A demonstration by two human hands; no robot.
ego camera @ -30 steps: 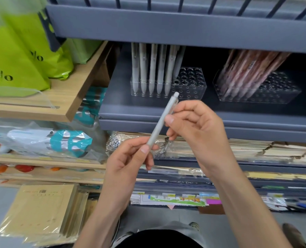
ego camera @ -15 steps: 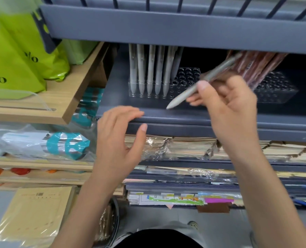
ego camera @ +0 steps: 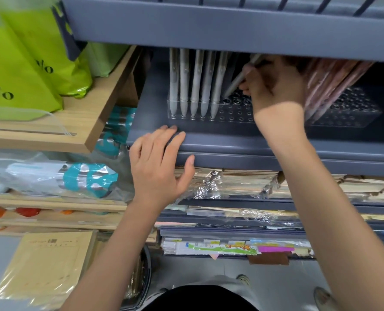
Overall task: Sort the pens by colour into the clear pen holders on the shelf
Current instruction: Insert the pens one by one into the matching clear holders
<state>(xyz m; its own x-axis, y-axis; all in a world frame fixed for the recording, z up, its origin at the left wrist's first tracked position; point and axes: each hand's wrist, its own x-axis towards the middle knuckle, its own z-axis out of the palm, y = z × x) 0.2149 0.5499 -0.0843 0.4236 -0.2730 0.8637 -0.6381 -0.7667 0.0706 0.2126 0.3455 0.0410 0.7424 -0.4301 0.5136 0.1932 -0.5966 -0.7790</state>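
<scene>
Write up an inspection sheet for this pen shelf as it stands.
Surface: grey metal shelf, both holders standing on it.
Job's things: left clear holder has five white pens upright; right clear holder has leaning pink pens; pale pen tilted, tip at the left holder's holes.
Clutter: wrapped paper stacks on the shelf below.
Hands: right hand grips the pale pen; left hand rests open on the shelf's front edge.
Cables: nothing seen.
Surroundings: green bags on a wooden shelf, left.

Pale white pens (ego camera: 194,86) and a grey pen (ego camera: 235,83), clear holder (ego camera: 236,113) speckled with round holes, pink pens (ego camera: 325,86) to the side. Slate-grey shelf (ego camera: 220,140); lime-green bags (ego camera: 18,63) with dark lettering.
</scene>
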